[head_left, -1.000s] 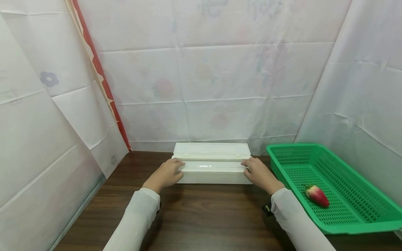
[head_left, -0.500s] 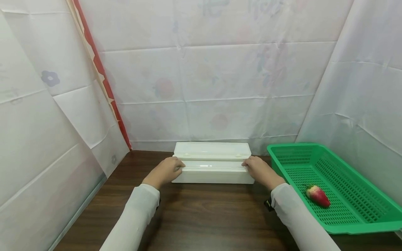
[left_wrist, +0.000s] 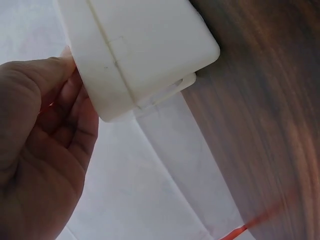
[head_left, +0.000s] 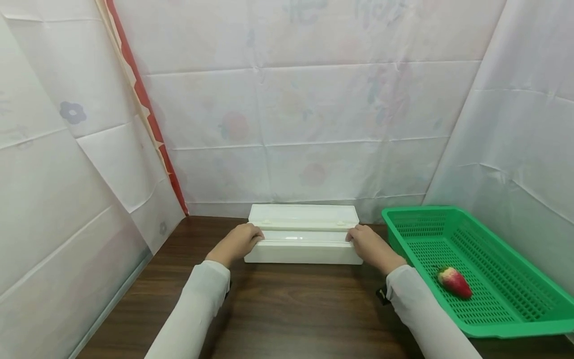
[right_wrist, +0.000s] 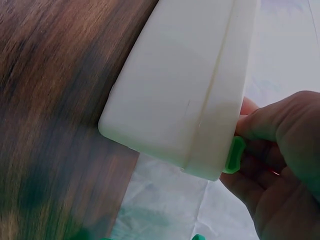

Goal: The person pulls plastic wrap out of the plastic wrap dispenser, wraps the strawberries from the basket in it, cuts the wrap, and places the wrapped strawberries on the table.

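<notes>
A long white plastic box [head_left: 303, 253] lies crosswise toward the back of the brown table. Its pale lid [head_left: 302, 212] is tipped back behind it, and a shiny strip runs along the top. My left hand [head_left: 236, 244] grips the box's upper edge at the left end, thumb and curled fingertips meeting there. At the right end, my right hand [head_left: 371, 248] pinches the same edge. In the left wrist view, the thumb [left_wrist: 52, 72] presses close to the box's rim. The right wrist view shows the right fingertips partly hidden behind the box.
A green perforated basket [head_left: 520, 326] stands on the right, close to my right forearm. Inside it lies a red-and-cream strawberry-shaped fruit [head_left: 455, 282]. White printed sheets [head_left: 309, 109] enclose the back and sides, with a red strip [head_left: 148, 107] at the left corner.
My fingers at both ends have drawn in from a looser touch to a tighter hold on the upper edge. The box has stayed almost in place; basket and fruit have not moved.
</notes>
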Tool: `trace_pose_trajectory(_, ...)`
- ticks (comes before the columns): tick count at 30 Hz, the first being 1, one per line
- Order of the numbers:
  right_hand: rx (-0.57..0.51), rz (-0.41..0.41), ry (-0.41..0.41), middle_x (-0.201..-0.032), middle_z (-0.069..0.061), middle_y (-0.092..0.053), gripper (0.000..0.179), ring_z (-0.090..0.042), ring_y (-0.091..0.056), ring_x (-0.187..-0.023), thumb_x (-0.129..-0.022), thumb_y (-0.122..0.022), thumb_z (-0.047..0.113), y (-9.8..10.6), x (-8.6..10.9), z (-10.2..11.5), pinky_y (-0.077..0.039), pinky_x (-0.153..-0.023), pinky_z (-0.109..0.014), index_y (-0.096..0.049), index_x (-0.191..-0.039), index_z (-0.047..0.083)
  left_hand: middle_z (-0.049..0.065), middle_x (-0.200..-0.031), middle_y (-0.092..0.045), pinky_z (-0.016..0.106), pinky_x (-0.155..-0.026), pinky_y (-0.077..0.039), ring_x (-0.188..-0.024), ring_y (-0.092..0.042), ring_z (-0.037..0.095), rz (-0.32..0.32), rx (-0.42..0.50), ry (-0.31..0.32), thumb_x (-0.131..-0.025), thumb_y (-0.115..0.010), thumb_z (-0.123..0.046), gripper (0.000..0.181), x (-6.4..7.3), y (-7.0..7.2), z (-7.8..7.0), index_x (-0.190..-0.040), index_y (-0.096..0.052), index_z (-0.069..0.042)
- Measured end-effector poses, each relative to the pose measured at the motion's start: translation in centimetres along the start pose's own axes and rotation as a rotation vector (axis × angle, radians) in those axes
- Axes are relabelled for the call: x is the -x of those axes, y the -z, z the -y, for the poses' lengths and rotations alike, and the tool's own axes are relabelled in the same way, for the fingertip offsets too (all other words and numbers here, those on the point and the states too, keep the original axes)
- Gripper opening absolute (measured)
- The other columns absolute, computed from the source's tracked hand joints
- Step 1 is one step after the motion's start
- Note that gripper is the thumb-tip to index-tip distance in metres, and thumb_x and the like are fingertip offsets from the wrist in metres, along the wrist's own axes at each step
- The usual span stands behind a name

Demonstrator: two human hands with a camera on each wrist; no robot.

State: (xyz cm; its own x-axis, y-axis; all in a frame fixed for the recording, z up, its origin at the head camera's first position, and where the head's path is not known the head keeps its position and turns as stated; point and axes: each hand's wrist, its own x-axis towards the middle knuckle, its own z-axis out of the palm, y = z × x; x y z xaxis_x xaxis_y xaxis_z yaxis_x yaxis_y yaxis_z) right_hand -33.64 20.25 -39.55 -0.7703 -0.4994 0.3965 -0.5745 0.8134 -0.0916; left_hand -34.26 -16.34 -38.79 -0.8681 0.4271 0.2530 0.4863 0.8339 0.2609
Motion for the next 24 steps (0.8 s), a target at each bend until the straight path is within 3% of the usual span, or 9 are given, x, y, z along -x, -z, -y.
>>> trace_pose_trajectory(6,-0.013,-0.034,0.001,-0.081,-0.007,-0.061,0.018,-0.023,-0.056,-0.079,-0.086,-0.049,-0.006,-0.11,0.27,0.12,-0.052,-0.069,-0.038,-0.065,-0.084,0.004,0.001,-0.084,-0.064,0.033,-0.072,-0.052,-0.077,-0.052,0.010,-0.015,-0.010,-0.015,-0.092,-0.057,-0.009,0.012,0.13,-0.27,0.13,-0.090,-0.069,-0.009)
trace_pose_trajectory(14,-0.087,-0.019,-0.090,-0.072,0.000,-0.058,0.011,-0.012,-0.048,-0.066,-0.083,-0.055,0.005,0.19,0.16,0.14,-0.049,-0.061,-0.032,-0.063,-0.077,0.009,0.002,-0.084,-0.065,0.034,-0.073,-0.052,-0.078,-0.055,0.011,-0.058,0.002,-0.047,-0.093,-0.057,-0.013,0.014,0.34,-0.12,0.03,-0.092,-0.069,-0.008)
trace_pose_trajectory(24,-0.101,-0.044,-0.035,-0.076,-0.002,-0.060,0.010,-0.013,-0.050,-0.070,-0.090,-0.057,0.007,0.18,0.20,0.02,-0.049,-0.062,-0.035,-0.063,-0.083,0.006,0.004,-0.085,-0.065,0.036,-0.074,-0.053,-0.080,-0.057,0.014,-0.121,0.023,-0.097,-0.092,-0.058,-0.011,0.011,0.72,-0.26,0.28,-0.090,-0.067,-0.006)
